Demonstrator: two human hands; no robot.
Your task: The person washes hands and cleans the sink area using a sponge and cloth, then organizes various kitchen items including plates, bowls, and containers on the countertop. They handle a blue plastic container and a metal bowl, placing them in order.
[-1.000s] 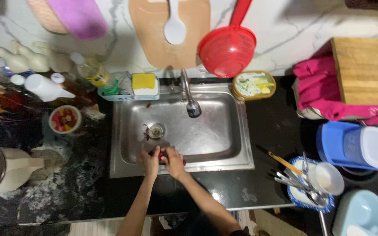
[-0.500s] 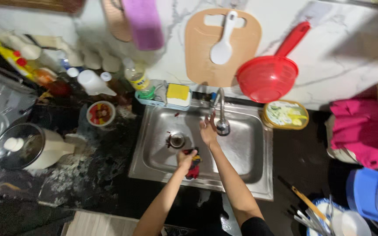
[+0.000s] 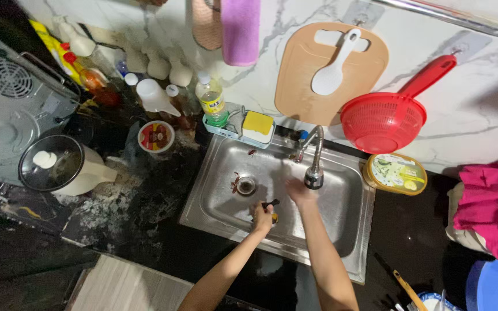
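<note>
At the frame's left a lidded pot (image 3: 53,164) stands on the counter (image 3: 145,196), well apart from the sink (image 3: 226,196). In the sink's middle, the left hand (image 3: 262,217) is closed around a small dark-handled utensil (image 3: 272,204), low over the basin. The wet utensil could slip and drop toward the drain (image 3: 245,185). Just right, the right hand (image 3: 298,192) reaches under the tap (image 3: 313,177); whether its fingers are spread cannot be told. Both forearms rise from the bottom edge.
</note>
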